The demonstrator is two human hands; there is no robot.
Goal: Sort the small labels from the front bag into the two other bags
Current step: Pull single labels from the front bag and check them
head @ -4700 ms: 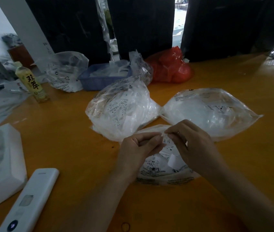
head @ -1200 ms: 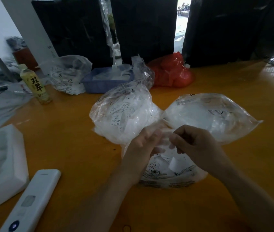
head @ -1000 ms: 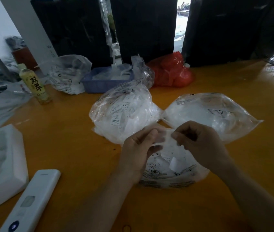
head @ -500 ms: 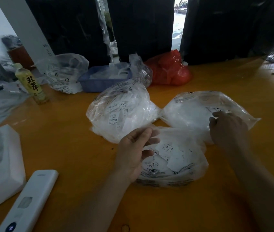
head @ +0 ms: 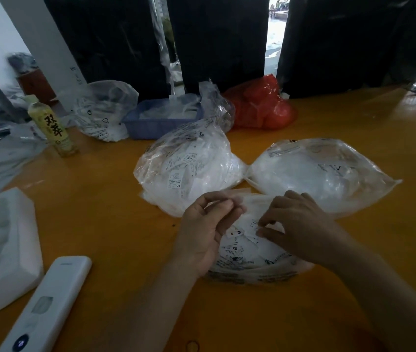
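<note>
While the front bag (head: 250,260) of small labels (head: 235,232) lies on the orange table (head: 100,212), the left hand (head: 207,229) pinches its upper edge with curled fingers, and the right hand (head: 296,224) reaches into it, fingers curled on a label. The two other bags (head: 189,171) (head: 324,171) sit just behind it, side by side.

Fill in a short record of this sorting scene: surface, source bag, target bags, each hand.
surface: orange wooden table
source: front clear plastic bag of small white labels
targets: left clear bag, right clear bag, both behind it
left hand: pinches the front bag's open edge
right hand: fingers curled at the labels inside
</note>
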